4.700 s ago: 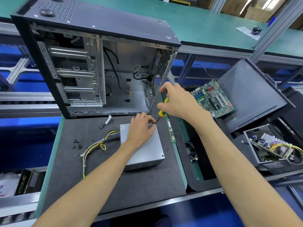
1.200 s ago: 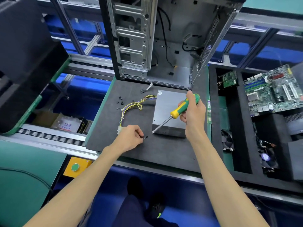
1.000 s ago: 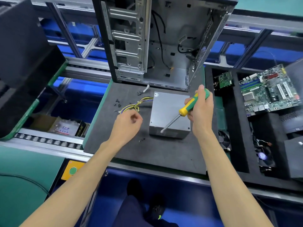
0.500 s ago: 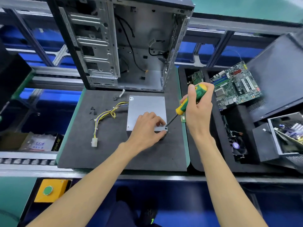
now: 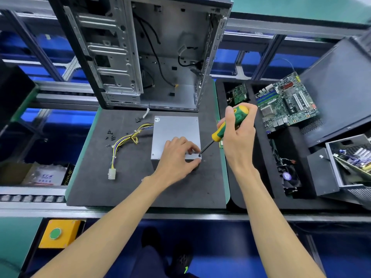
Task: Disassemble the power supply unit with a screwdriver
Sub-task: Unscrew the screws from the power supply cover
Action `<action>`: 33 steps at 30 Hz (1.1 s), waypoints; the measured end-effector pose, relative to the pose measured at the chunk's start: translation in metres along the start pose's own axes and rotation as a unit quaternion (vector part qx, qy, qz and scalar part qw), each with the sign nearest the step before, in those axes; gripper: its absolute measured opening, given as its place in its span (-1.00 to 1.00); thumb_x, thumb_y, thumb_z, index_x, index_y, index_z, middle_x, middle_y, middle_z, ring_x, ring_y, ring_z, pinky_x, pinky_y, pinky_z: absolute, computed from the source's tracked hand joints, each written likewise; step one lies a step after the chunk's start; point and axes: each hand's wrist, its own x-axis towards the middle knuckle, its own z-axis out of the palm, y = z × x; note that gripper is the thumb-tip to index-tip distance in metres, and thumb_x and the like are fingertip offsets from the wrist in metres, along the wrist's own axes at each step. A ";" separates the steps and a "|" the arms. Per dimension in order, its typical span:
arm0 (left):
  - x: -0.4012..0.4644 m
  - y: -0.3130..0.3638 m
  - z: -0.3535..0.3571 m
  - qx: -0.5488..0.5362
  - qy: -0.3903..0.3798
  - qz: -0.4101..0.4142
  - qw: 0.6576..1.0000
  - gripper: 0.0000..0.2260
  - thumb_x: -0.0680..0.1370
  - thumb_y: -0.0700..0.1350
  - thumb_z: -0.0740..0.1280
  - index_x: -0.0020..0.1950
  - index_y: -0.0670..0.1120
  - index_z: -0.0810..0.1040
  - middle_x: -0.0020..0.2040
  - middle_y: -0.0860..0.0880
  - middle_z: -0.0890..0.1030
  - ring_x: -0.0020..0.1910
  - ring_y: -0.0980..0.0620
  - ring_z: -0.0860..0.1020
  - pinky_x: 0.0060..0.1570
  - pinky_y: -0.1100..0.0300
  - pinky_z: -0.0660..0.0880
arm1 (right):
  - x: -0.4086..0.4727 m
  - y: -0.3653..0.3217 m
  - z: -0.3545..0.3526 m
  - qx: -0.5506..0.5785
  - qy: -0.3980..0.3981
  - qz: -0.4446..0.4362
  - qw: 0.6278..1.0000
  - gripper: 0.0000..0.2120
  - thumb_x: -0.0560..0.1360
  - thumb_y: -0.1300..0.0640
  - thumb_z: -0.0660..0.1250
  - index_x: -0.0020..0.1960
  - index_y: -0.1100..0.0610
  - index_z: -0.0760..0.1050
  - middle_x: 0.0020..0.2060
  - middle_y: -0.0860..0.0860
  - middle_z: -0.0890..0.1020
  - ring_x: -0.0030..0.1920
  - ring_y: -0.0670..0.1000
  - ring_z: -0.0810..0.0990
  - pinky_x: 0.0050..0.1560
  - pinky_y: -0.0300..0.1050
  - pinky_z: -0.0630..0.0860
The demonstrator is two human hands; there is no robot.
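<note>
The grey metal power supply unit lies flat on the black foam mat, its yellow and black cable bundle trailing off to the left. My left hand rests on the unit's near right corner, fingers on top and thumb against the front face. My right hand grips the green and yellow screwdriver. The tool slants down to the left, and its tip sits on a screw at that near right corner, right beside my left fingertips.
An empty computer case stands open behind the mat. Several loose black screws lie at the mat's left. A black tray on the right holds a motherboard, a small card and a fan; another opened unit sits far right.
My left hand dropped a screw on the mat, then moved to the unit's near right corner. The screwdriver tip came down onto the corner screw. The view shifted right.
</note>
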 end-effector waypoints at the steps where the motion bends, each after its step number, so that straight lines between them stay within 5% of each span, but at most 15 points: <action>1: 0.000 0.000 0.000 -0.002 0.001 0.000 1.000 -0.86 0.48 0.01 0.47 0.01 0.06 0.62 -0.13 0.11 0.49 -0.07 0.10 0.40 -0.01 0.21 0.17 | 0.000 0.000 0.000 0.003 -0.001 0.000 1.000 -0.90 0.67 -0.11 0.22 0.08 -0.15 0.30 -0.34 -0.02 0.63 -0.32 0.04 0.64 -0.28 -0.12 0.60; 13: 0.000 0.001 0.000 -0.007 0.002 -0.004 1.000 -0.86 0.48 0.01 0.49 0.00 0.06 0.63 -0.15 0.12 0.49 -0.08 0.10 0.40 0.01 0.20 0.20 | -0.003 -0.005 -0.002 0.019 -0.016 0.002 1.000 -0.91 0.67 -0.09 0.23 0.07 -0.16 0.31 -0.33 0.01 0.63 -0.35 0.04 0.62 -0.32 -0.03 0.61; 27: -0.001 0.002 0.000 -0.008 0.003 -0.006 1.000 -0.87 0.49 0.01 0.48 0.00 0.07 0.64 -0.16 0.14 0.49 -0.08 0.10 0.39 0.02 0.17 0.24 | -0.003 -0.009 0.002 -0.001 -0.034 -0.009 0.999 -0.90 0.65 -0.12 0.22 0.06 -0.18 0.29 -0.33 -0.01 0.62 -0.36 0.02 0.61 -0.35 -0.16 0.52; 33: 0.001 0.002 0.002 0.009 0.003 0.010 1.000 -0.92 0.48 0.01 0.46 -0.06 0.08 0.64 -0.19 0.16 0.52 -0.12 0.09 0.41 -0.03 0.11 0.26 | -0.008 -0.014 0.009 -0.072 -0.114 -0.051 0.990 -0.81 0.63 -0.12 0.25 0.11 -0.06 0.30 -0.33 0.02 0.62 -0.36 0.05 0.63 -0.23 0.11 0.58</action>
